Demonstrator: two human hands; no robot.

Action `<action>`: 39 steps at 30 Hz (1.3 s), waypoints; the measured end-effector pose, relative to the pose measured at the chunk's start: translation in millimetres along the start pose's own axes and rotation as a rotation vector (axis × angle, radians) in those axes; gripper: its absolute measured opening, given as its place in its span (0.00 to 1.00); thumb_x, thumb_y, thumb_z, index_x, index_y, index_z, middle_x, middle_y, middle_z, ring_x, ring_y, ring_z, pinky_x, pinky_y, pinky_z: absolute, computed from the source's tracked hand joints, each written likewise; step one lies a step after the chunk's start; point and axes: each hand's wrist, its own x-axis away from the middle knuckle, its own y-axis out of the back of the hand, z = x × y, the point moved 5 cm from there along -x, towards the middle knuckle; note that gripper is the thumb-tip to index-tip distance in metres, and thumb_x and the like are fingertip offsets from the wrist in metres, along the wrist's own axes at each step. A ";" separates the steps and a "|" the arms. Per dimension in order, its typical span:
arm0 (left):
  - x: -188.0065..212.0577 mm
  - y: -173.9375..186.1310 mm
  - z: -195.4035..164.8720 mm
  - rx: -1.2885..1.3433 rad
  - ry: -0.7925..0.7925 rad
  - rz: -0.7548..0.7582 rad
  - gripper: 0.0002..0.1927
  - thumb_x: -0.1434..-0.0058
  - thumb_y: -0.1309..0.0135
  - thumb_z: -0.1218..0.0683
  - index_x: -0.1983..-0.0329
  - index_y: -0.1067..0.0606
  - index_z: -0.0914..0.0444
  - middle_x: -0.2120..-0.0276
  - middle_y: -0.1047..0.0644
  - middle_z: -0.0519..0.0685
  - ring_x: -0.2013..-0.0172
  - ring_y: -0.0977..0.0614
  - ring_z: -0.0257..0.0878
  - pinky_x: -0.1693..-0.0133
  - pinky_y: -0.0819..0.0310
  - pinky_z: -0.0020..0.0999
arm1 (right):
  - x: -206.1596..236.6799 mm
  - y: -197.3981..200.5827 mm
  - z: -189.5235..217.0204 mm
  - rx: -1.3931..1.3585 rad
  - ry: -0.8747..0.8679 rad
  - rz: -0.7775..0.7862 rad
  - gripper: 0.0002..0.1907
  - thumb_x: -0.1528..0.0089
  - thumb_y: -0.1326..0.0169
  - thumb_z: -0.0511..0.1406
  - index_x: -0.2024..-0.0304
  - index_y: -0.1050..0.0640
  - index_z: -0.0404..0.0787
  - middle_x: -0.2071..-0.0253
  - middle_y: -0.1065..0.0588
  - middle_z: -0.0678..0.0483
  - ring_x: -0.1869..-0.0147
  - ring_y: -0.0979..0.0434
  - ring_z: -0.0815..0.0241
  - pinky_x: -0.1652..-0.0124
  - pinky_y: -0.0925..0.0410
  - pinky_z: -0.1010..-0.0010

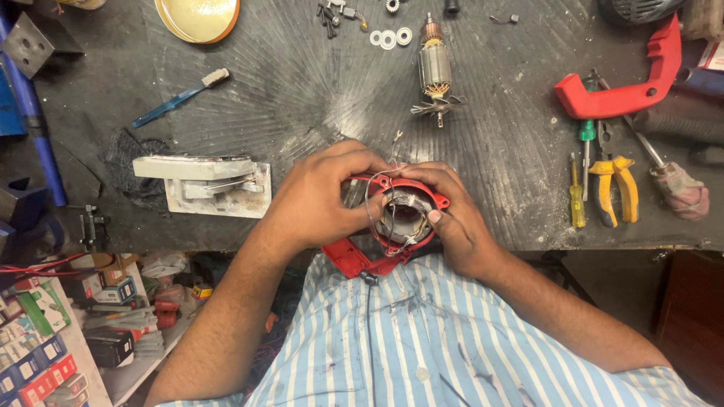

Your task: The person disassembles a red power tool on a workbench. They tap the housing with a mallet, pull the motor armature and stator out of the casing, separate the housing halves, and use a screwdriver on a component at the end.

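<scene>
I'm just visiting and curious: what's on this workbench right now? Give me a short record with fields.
Setting: dark scratched workbench, seen from above
Left hand: left hand grips the red motor housing
Right hand: right hand holds the same housing, fingers at its round opening with a metal winding core
Loose wires: thin leads rise from the housing
Behind the hands: motor armature, washers
Right side: red handle, yellow-handled pliers, screwdrivers
Left side: blue brush

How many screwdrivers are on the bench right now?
2: a green-handled screwdriver beside the red handle, a yellow-handled screwdriver left of the pliers. Others may be hidden.
</scene>
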 end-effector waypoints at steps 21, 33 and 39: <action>-8.6 -2.0 17.6 0.055 -0.047 0.124 0.23 0.52 0.33 0.53 0.51 0.21 0.61 0.56 0.19 0.50 0.52 0.16 0.45 0.49 0.23 0.38 | -0.4 0.1 -7.2 -0.086 0.006 0.059 0.36 0.31 0.57 0.53 0.31 0.36 0.33 0.32 0.36 0.42 0.24 0.38 0.47 0.25 0.44 0.56; -7.1 -4.4 34.7 0.390 -0.017 0.196 0.25 0.46 0.35 0.54 0.45 0.23 0.65 0.54 0.18 0.49 0.52 0.17 0.36 0.49 0.22 0.32 | -6.8 3.8 -6.6 -0.099 0.009 0.067 0.39 0.32 0.58 0.56 0.31 0.34 0.33 0.33 0.35 0.44 0.24 0.36 0.49 0.27 0.43 0.56; 12.7 -21.6 76.5 0.765 0.121 -0.076 0.26 0.35 0.44 0.48 0.37 0.28 0.66 0.54 0.21 0.48 0.59 0.22 0.32 0.56 0.25 0.28 | 2.6 11.4 -13.0 -0.089 0.077 0.113 0.48 0.40 0.42 0.55 0.27 0.39 0.36 0.30 0.39 0.44 0.22 0.41 0.48 0.26 0.46 0.55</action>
